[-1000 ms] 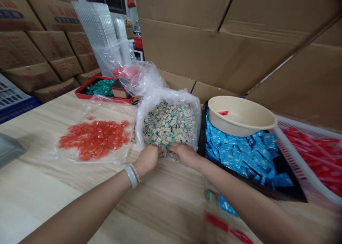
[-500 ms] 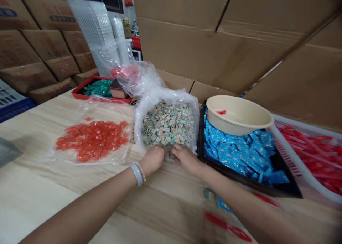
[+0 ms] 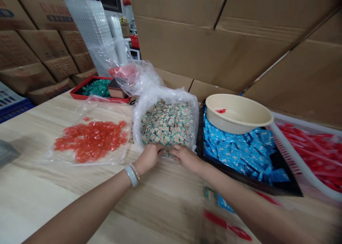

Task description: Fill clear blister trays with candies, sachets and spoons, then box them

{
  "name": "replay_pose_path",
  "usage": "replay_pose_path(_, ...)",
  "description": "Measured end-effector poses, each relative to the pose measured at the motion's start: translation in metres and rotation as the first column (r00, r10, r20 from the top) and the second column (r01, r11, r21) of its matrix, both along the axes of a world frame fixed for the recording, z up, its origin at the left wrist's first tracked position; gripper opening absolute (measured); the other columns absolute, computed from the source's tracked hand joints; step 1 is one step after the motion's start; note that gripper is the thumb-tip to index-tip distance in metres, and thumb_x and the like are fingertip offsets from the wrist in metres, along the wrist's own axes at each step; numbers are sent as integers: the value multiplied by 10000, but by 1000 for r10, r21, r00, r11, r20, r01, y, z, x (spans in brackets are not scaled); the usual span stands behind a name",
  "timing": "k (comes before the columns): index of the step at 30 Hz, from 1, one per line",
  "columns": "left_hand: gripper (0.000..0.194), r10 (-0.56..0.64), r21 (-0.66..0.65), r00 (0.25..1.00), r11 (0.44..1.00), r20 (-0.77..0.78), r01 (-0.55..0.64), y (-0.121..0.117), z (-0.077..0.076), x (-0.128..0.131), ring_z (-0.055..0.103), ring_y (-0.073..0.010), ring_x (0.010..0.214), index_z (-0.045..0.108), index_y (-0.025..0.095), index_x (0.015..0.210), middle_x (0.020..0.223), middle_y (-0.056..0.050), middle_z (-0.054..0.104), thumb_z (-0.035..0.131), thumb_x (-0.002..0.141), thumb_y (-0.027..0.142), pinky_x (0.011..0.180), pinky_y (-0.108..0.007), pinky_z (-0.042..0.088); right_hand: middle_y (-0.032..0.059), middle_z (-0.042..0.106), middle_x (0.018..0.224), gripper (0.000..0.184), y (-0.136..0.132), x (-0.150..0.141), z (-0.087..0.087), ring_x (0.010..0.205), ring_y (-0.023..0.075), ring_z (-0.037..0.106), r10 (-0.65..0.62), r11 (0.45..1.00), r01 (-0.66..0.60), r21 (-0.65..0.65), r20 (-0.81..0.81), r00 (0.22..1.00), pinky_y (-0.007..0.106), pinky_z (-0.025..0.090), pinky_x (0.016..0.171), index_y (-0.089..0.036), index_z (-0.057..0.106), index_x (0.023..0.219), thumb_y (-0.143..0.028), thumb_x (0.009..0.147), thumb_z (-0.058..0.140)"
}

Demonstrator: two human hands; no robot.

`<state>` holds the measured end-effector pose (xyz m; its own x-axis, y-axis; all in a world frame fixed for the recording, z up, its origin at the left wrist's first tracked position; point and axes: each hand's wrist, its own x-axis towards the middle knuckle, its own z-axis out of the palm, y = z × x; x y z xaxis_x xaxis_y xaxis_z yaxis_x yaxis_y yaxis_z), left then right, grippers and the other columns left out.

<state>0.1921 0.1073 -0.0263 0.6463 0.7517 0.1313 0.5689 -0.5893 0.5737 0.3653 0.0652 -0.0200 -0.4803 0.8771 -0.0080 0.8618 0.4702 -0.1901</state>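
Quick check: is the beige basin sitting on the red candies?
No, the beige basin rests on the blue packets in the black tray.

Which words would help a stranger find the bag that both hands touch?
On the wood table, find the black tray of blue sachets. Left of it stands a clear plastic bag of small square cream-and-teal packets. Unlike the flat bag of red sweets, it has the left hand and right hand at its front.
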Motion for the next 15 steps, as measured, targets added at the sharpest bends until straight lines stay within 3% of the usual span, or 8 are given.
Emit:
replay_pose_path(6, 222, -22, -37, 989, 999, -149, 17, 2, -2, 14, 576, -159, 767, 621, 168, 903, 851, -57, 648, 435, 783, 179, 691, -237, 411, 55, 556, 796, 180, 8, 0, -6, 759, 158, 502, -49, 999, 49, 1, 65, 997, 248, 367, 675, -142, 607, 781, -141, 781, 427)
replay_pose_path(10, 220, -43, -42, 964, 999, -264, 33, -2, 2, 25, 576, -185, 722, 623, 124, 854, 831, -105, 621, 419, 773, 146, 657, -277, 424, 66, 562, 793, 166, 8, 2, -9, 740, 157, 500, -64, 998, 64, -6, 55, 996, 245, 364, 657, -132, 607, 743, -131, 762, 442)
replay_pose_path(15, 253, -18, 20, 950, 999, -313, 26, -10, 8, 25, 555, -186, 767, 600, 96, 843, 953, -138, 540, 354, 792, 117, 688, -298, 430, 61, 566, 794, 181, 5, 3, -5, 764, 153, 509, -88, 996, 88, -16, -16, 996, 233, 375, 665, -135, 590, 784, -63, 743, 429)
